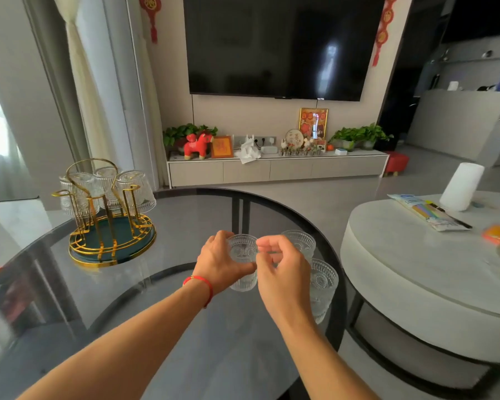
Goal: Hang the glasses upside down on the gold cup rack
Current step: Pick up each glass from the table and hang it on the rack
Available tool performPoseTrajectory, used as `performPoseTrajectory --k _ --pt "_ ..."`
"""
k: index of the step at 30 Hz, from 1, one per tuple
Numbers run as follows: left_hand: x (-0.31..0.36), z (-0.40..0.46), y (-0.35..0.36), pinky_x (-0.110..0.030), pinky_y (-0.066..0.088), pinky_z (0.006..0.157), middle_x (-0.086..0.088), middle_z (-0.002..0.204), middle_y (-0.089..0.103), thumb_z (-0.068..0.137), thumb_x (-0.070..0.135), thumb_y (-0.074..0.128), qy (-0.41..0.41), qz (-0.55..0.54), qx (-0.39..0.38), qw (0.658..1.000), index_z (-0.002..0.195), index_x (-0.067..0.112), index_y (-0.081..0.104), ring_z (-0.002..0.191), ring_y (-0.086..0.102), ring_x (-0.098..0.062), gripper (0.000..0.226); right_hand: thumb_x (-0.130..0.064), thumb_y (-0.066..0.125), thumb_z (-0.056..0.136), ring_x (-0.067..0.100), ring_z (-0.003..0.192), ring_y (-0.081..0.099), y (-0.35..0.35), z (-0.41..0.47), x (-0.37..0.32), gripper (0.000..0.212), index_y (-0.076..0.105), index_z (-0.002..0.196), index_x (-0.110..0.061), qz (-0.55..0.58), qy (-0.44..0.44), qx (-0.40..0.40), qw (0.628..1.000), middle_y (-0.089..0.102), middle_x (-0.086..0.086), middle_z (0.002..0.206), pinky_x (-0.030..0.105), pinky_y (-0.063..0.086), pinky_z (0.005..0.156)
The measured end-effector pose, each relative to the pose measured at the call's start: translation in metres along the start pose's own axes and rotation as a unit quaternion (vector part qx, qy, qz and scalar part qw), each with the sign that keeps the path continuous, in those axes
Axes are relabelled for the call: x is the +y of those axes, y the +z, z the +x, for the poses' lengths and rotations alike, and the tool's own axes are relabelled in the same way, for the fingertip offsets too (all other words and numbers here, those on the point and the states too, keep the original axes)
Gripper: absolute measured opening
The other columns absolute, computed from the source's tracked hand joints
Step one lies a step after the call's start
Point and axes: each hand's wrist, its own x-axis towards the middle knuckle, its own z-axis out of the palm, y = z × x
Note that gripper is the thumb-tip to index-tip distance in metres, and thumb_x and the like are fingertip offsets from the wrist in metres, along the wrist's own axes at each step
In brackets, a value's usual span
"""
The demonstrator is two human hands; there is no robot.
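On the glass tabletop [171,226], the left hand [223,262] grasps an upright glass [243,255]. The right hand [280,267] hovers beside it, fingers curled, grip holding nothing. Three glasses hang on the gold rack [110,223].

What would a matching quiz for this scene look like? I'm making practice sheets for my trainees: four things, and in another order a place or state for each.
Things:
1. gold rack
2. glass in the left hand
3. white roll
4. red bracelet

Places or states:
A. on the left wrist
B. upright on the pale round table
C. at the far left of the glass table, with glasses already hung upside down
D. gripped near the glass table's right edge, beside two loose glasses

Pairs: 1-C, 2-D, 3-B, 4-A
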Motion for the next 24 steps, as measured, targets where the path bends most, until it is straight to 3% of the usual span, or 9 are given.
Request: performPoseTrajectory --k 3,6,11,13,16,18,20,22,24 --pt "-0.011 -0.012 -0.02 -0.039 0.061 0.085 0.002 0.114 0.059 0.056 0.048 0.092 -0.056 -0.096 0.016 0.994 0.126 0.021 0.051 0.102 0.063 -0.017 0.085 -0.009 0.061 0.092 0.007 0.09 0.067 0.007 0.001 0.005 0.02 0.07 0.106 -0.02 -0.004 0.031 -0.051 0.998 0.071 -0.005 0.104 0.011 0.05 0.072" --pt "-0.025 -0.026 -0.048 -0.043 0.065 0.064 -0.005 0.111 0.059 0.06 0.038 0.096 -0.138 -0.25 0.018 0.958 0.118 0.018 0.05 0.093 0.067 -0.018 0.077 -0.018 0.06 0.096 0.014 0.107 0.064 0.025 -0.002 0.008 0.026 0.065 0.121 -0.021 -0.037 0.054 -0.128 0.99 0.067 0.0 0.123 0.026 0.052 0.09" --pt "-0.045 -0.049 -0.082 -0.046 0.064 0.067 -0.016 0.123 0.052 0.07 0.032 0.09 -0.177 -0.398 0.009 0.9 0.119 0.011 0.05 0.105 0.062 -0.024 0.066 -0.038 0.046 0.106 0.018 0.138 0.051 0.059 -0.005 0.004 0.047 0.051 0.15 -0.024 -0.012 0.12 -0.232 0.965 0.055 -0.002 0.152 0.039 0.039 0.117" --pt "-0.055 -0.056 -0.089 -0.049 0.064 0.07 -0.018 0.12 0.053 0.074 0.032 0.087 -0.188 -0.444 0.002 0.876 0.123 0.002 0.049 0.107 0.062 -0.029 0.069 -0.044 0.042 0.107 0.021 0.131 0.058 0.074 -0.006 0.001 0.044 0.055 0.145 -0.027 0.028 0.17 -0.262 0.95 0.06 -0.003 0.146 0.046 0.049 0.11" --pt "-0.059 -0.055 -0.092 -0.049 0.063 0.074 -0.02 0.115 0.057 0.074 0.037 0.088 -0.187 -0.464 -0.02 0.866 0.125 -0.004 0.048 0.108 0.066 -0.034 0.076 -0.046 0.044 0.108 0.036 0.109 0.072 0.083 -0.009 0.004 0.041 0.059 0.135 -0.019 0.132 0.244 -0.268 0.923 0.07 0.009 0.128 0.046 0.062 0.083" --pt "-0.073 -0.049 -0.104 -0.046 0.064 0.077 -0.015 0.119 0.062 0.074 0.05 0.083 -0.182 -0.432 -0.033 0.883 0.123 0.005 0.052 0.109 0.067 -0.027 0.073 -0.043 0.048 0.107 0.037 0.107 0.072 0.094 -0.011 0.006 0.041 0.06 0.133 -0.014 0.188 0.275 -0.261 0.906 0.073 0.015 0.124 0.042 0.06 0.076" --pt "-0.09 -0.043 -0.118 -0.045 0.061 0.087 -0.008 0.12 0.065 0.079 0.068 0.065 -0.156 -0.333 -0.028 0.929 0.121 0.019 0.057 0.11 0.065 -0.02 0.066 -0.041 0.053 0.105 0.035 0.115 0.07 0.103 -0.009 0.008 0.039 0.061 0.132 -0.013 0.221 0.281 -0.245 0.901 0.072 0.014 0.126 0.041 0.06 0.078" --pt "-0.114 -0.038 -0.124 -0.045 0.051 0.101 -0.006 0.126 0.061 0.093 0.065 0.048 -0.1 -0.152 0.033 0.983 0.126 0.023 0.057 0.116 0.057 -0.019 0.054 -0.039 0.059 0.103 0.033 0.119 0.067 0.105 -0.004 0.01 0.037 0.061 0.131 -0.014 0.216 0.262 -0.218 0.915 0.069 0.012 0.129 0.044 0.061 0.085" --pt "-0.148 -0.031 -0.131 -0.044 0.04 0.112 -0.008 0.144 0.048 0.095 0.05 0.053 -0.054 0.076 0.107 0.99 0.137 0.022 0.05 0.133 0.043 -0.024 0.051 -0.037 0.065 0.1 0.026 0.115 0.07 0.115 0.0 0.003 0.036 0.06 0.131 -0.019 0.186 0.217 -0.197 0.938 0.071 0.01 0.125 0.046 0.061 0.091"
